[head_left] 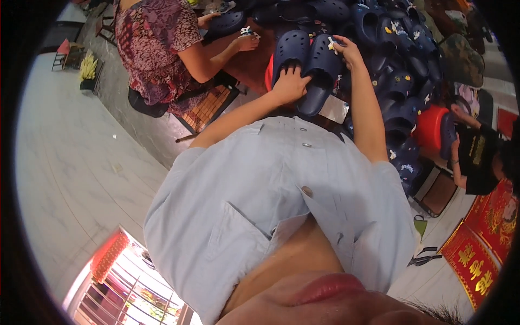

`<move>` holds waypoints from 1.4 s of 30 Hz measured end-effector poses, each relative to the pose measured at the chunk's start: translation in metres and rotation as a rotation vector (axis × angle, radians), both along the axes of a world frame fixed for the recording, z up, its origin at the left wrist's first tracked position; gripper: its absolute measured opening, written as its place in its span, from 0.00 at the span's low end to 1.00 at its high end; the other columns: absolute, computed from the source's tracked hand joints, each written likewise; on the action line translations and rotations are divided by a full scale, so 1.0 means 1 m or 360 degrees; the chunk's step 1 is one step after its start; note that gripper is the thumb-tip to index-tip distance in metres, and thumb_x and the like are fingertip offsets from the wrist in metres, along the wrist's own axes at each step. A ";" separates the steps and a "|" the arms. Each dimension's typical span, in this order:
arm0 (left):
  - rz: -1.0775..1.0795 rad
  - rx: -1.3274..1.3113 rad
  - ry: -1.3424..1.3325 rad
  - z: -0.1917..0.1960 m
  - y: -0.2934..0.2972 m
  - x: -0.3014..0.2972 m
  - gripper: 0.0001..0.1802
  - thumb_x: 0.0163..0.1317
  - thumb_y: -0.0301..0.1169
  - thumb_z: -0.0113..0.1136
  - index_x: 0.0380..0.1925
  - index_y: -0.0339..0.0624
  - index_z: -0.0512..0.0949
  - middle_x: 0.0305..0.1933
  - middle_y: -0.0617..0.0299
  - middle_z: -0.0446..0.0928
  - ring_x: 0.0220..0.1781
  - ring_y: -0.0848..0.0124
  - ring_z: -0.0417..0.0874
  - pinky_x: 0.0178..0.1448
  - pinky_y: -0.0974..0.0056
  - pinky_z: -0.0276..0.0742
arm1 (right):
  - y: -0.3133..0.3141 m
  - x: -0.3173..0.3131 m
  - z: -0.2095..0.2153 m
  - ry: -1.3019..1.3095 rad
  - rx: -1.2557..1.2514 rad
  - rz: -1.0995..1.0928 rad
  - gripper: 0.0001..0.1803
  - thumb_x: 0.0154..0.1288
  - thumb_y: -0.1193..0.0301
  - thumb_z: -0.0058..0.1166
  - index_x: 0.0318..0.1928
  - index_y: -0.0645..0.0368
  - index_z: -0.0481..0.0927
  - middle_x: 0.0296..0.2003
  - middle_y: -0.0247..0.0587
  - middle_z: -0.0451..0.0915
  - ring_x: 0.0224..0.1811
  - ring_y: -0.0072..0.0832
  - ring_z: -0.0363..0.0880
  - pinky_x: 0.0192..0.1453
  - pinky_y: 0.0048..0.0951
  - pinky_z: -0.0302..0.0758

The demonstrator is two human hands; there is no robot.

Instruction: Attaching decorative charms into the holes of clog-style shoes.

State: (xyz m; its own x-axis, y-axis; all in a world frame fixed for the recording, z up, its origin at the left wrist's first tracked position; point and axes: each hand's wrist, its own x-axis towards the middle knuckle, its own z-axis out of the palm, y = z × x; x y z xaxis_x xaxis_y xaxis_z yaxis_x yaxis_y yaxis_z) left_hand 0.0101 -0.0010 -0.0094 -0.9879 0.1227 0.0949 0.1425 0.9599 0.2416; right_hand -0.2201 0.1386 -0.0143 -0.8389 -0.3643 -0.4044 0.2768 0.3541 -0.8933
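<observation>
Two navy clogs with holed toes are in front of me, toes pointing away. My left hand [291,86] is at the left clog [292,47], its fingers reaching into the foot opening and its thumb toward the other shoe. Beside it, the right clog [318,76] lies with its heel nearer to me. My right hand [348,52] pinches a small white charm [331,45] against the holed toe of the right clog. Whether the charm sits in a hole is too small to tell. A red thing [269,73] shows partly behind the left clog.
Many navy clogs [398,86], several with charms, are heaped at the right. A co-worker in a patterned dress [157,49] handles clogs at the left. Another person in black [479,157] holds a clog by a red object [430,127]. A pale card-like thing [334,110] lies near my right forearm.
</observation>
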 end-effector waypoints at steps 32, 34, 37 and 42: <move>-0.0031 -0.0025 -0.0062 -0.016 0.015 -0.013 0.31 0.51 0.39 0.60 0.59 0.56 0.70 0.59 0.32 0.63 0.62 0.39 0.65 0.59 0.38 0.63 | 0.015 -0.035 -0.060 0.0303 0.0218 0.0072 0.20 0.53 0.74 0.66 0.49 0.58 0.81 0.39 0.40 0.79 0.40 0.27 0.76 0.44 0.26 0.72; -0.0020 -0.0042 -0.0035 -0.017 0.014 -0.013 0.31 0.51 0.40 0.61 0.59 0.56 0.71 0.58 0.33 0.64 0.61 0.40 0.65 0.59 0.39 0.63 | 0.013 -0.030 -0.057 0.0252 0.0171 0.0036 0.21 0.53 0.73 0.66 0.50 0.58 0.80 0.40 0.40 0.79 0.40 0.26 0.77 0.45 0.26 0.72; -0.0012 -0.0057 -0.0008 -0.017 0.012 -0.012 0.30 0.51 0.40 0.61 0.58 0.56 0.71 0.57 0.34 0.65 0.61 0.40 0.65 0.58 0.39 0.64 | 0.011 -0.024 -0.052 0.0315 0.0145 0.0082 0.24 0.51 0.67 0.68 0.51 0.54 0.81 0.46 0.46 0.80 0.48 0.32 0.78 0.52 0.30 0.72; -0.0044 -0.0090 -0.0011 -0.010 0.014 -0.014 0.29 0.51 0.39 0.59 0.57 0.55 0.72 0.53 0.35 0.66 0.58 0.41 0.67 0.57 0.40 0.64 | 0.026 -0.020 -0.076 0.0633 0.0109 0.0131 0.26 0.60 0.55 0.59 0.56 0.50 0.76 0.45 0.52 0.80 0.51 0.41 0.77 0.55 0.34 0.71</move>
State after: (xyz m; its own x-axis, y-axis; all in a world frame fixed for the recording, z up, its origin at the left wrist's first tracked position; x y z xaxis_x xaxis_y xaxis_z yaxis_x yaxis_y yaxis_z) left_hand -0.0044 0.0132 -0.0197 -0.9847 0.1548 0.0805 0.1675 0.9678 0.1881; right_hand -0.2402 0.1647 -0.0898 -0.9039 -0.4202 -0.0803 -0.1168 0.4231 -0.8985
